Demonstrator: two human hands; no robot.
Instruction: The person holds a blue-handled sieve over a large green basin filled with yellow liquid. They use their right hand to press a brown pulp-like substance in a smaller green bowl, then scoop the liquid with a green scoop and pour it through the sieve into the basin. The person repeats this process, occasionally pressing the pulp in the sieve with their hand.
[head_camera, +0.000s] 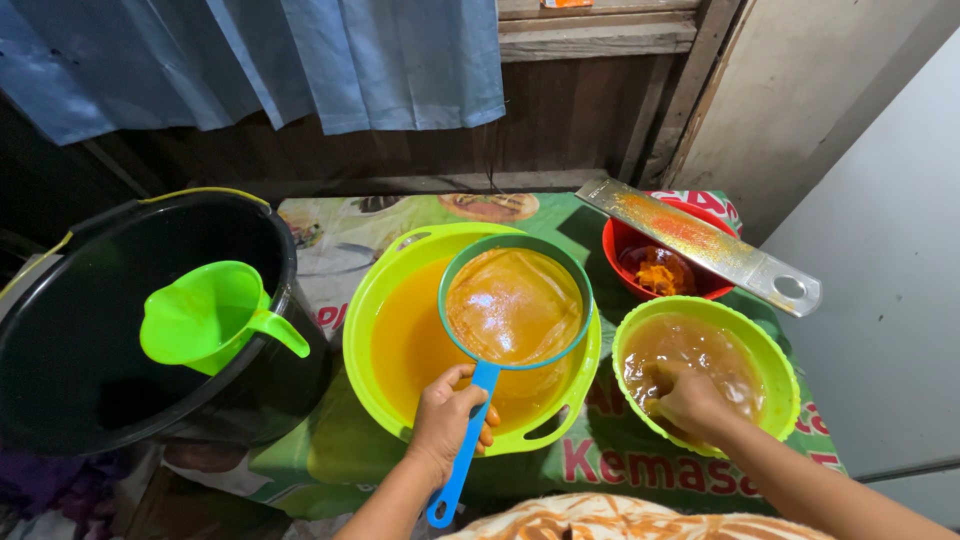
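Low table covered in a green printed cloth, pushed against a dark wooden wall; blue curtain hanging above, pale panel to the right; big black tub at left edge of table, dark water inside, green dipper floating in it, handle aimed right; large lime-green basin centre, part filled with orange liquid; round strainer sitting over the basin, teal rim, blue handle, mesh coated in wet orange-brown pulp; long axis of strainer running from bowl at upper right down to handle end at lower left, handle pointing back toward the person, hanging hole at its tip past the basin rim; left hand clamped round the blue handle just below the strainer bowl; smaller lime-green bowl just right of the basin, holding cloudy brown liquid and pulp; right hand dipped in that bowl, fingers curled under the surface, grip contents not discernible; hands well apart; red bowl behind, orange scraps inside; flat metal grater laid across the red bowl, stained orange, tilted down to the right.
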